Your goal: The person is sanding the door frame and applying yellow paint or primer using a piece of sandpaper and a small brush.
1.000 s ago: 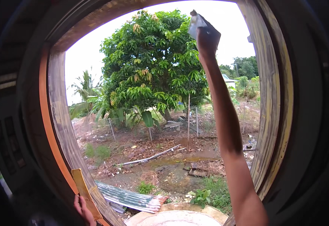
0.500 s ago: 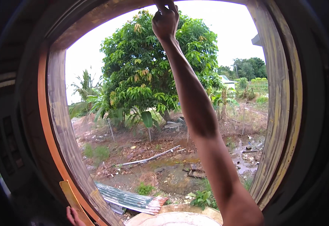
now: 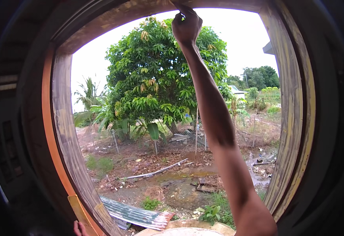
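Observation:
My right arm stretches up across a wooden window frame [image 3: 63, 106]. At its end my right hand [image 3: 187, 27] is closed, fingers bent together against the underside of the top beam [image 3: 121, 13]. What they hold, if anything, I cannot make out. The beam and side posts look streaked, with worn patches of yellow and brown. Low on the left, only a few fingers of my left hand [image 3: 78, 228] show, curled at the edge of a yellowish wooden board [image 3: 80, 212] beside the frame's orange-brown edge. The rest of that hand is out of view.
Outside the opening lie a rusty corrugated metal sheet [image 3: 136, 212] and a pale rounded ledge [image 3: 187, 232]. Farther off are muddy ground with debris, a wire fence [image 3: 168, 145] and a large leafy tree [image 3: 144, 74]. A dark wall surrounds the frame.
My right hand has shifted slightly right along the top beam. The view has tilted up a little, showing more of the beam. My left hand stays by the board.

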The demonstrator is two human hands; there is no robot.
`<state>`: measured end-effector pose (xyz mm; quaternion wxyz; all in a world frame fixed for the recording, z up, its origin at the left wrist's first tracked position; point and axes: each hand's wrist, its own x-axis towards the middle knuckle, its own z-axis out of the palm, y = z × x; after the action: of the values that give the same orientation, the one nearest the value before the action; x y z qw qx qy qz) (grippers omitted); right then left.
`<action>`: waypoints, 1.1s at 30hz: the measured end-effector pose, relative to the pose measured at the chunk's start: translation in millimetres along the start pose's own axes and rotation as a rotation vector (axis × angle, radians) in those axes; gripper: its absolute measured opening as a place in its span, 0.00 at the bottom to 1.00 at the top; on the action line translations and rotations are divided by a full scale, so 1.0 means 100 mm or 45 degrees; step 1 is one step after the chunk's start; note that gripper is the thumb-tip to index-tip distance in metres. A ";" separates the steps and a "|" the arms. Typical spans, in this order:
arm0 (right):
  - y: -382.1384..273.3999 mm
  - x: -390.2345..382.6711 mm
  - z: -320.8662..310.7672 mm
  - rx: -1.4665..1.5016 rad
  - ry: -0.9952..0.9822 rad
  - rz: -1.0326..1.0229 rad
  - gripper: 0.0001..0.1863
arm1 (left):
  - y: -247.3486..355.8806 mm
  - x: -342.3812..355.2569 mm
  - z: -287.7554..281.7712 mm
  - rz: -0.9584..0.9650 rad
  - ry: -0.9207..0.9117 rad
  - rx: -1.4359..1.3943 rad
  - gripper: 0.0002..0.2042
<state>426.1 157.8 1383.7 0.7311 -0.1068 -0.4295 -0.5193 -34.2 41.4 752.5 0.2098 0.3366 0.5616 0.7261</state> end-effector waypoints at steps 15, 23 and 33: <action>0.74 0.56 -0.73 -0.141 0.485 0.031 0.18 | -0.44 -0.01 -0.25 0.051 0.064 0.093 0.29; 0.56 0.43 -0.34 -0.139 0.153 -0.185 0.18 | -0.55 0.04 -0.08 0.074 -0.015 -0.067 0.31; 0.50 0.51 -0.40 -0.095 0.394 -0.149 0.18 | -0.57 -0.23 -0.11 -0.014 -0.028 -0.029 0.31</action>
<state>493.9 121.2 1411.7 0.7525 -0.0275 -0.2978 -0.5867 -30.4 34.7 690.4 0.2237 0.3393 0.5528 0.7275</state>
